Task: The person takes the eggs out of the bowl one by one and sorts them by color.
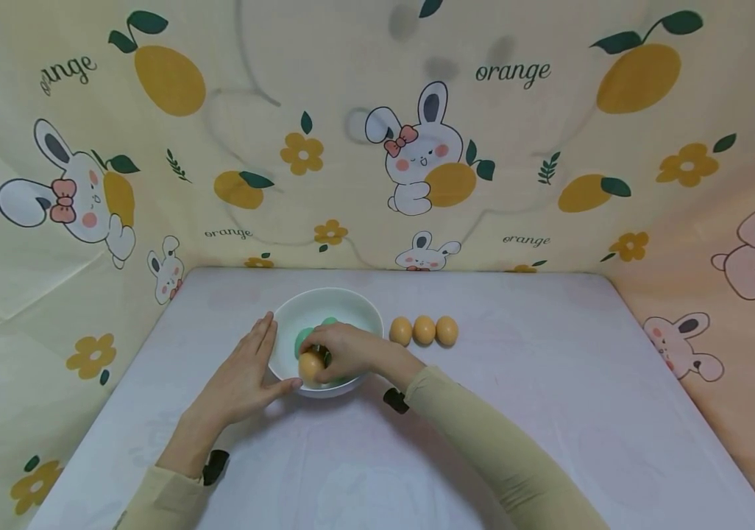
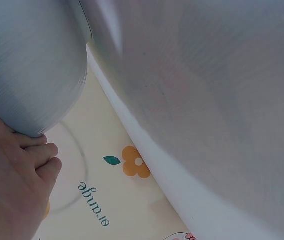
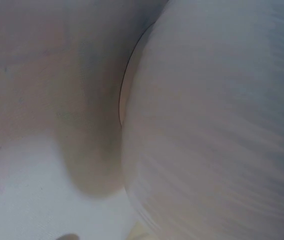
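White bowl (image 1: 352, 308), cut off in both wrist views; left hand (image 1: 238, 386) spread wide along its left side, right hand (image 1: 349, 352) inside, pinching a brown egg (image 1: 310, 366), the grip partly hidden; three more eggs (image 1: 424, 330) in a row, just beside the bowl's right; green shapes (image 1: 303, 340) within, half covered, hard to make out

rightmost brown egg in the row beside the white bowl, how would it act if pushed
That oval brown egg would likely roll, given its rounded sides and the flat whitish tabletop to its right. Its smooth, even outline suggests it's probably stiff, perhaps fragile.
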`<move>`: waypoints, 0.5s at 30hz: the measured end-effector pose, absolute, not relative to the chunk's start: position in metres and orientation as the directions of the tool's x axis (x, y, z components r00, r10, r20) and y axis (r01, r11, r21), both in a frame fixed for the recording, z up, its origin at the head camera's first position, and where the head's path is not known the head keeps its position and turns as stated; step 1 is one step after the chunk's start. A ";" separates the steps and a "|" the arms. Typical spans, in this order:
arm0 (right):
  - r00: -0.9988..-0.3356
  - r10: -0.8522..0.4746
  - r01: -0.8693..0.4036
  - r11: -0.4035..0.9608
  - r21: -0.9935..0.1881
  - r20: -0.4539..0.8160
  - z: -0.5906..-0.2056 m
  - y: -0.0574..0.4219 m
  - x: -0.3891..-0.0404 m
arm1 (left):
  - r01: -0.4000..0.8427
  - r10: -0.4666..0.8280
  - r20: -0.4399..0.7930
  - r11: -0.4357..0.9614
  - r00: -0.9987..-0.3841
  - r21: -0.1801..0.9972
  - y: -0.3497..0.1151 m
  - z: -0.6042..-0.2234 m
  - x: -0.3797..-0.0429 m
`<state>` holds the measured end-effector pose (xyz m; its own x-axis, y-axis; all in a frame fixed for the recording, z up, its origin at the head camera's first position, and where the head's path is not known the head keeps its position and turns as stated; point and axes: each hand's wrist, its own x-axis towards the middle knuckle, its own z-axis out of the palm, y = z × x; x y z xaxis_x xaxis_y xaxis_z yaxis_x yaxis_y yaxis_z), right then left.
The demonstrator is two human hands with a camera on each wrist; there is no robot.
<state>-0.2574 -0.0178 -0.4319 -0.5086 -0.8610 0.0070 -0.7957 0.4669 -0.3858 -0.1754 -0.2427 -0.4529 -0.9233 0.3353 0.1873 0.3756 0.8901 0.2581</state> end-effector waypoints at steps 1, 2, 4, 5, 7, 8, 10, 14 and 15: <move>-0.506 -0.862 -0.799 0.463 -0.384 0.013 -0.431 -0.017 -0.257 | 0.375 0.335 0.186 0.891 -0.924 0.257 -0.243 -0.453 -0.175; -0.502 -0.864 -0.803 0.457 -0.383 0.021 -0.430 -0.017 -0.256 | 0.375 0.335 0.186 0.891 -0.924 0.258 -0.243 -0.453 -0.175; -0.494 -0.869 -0.809 0.443 -0.386 0.039 -0.429 -0.016 -0.255 | 0.376 0.334 0.191 0.890 -0.923 0.258 -0.243 -0.453 -0.175; -0.491 -0.870 -0.811 0.436 -0.389 0.048 -0.428 -0.016 -0.255 | 0.377 0.335 0.192 0.890 -0.922 0.257 -0.243 -0.454 -0.176; -0.487 -0.871 -0.814 0.425 -0.395 0.067 -0.427 -0.014 -0.255 | 0.380 0.338 0.194 0.889 -0.921 0.257 -0.243 -0.454 -0.176; -0.486 -0.871 -0.815 0.421 -0.397 0.075 -0.427 -0.014 -0.254 | 0.379 0.337 0.194 0.889 -0.921 0.256 -0.243 -0.454 -0.176; -0.490 -0.867 -0.813 0.417 -0.408 0.091 -0.427 -0.012 -0.254 | 0.373 0.333 0.189 0.892 -0.924 0.256 -0.243 -0.455 -0.176; -0.504 -0.855 -0.794 0.404 -0.454 0.120 -0.425 -0.007 -0.253 | 0.364 0.326 0.180 0.895 -0.928 0.257 -0.243 -0.455 -0.176; -0.509 -0.851 -0.788 0.401 -0.467 0.127 -0.425 -0.006 -0.253 | 0.364 0.326 0.179 0.895 -0.928 0.258 -0.243 -0.455 -0.176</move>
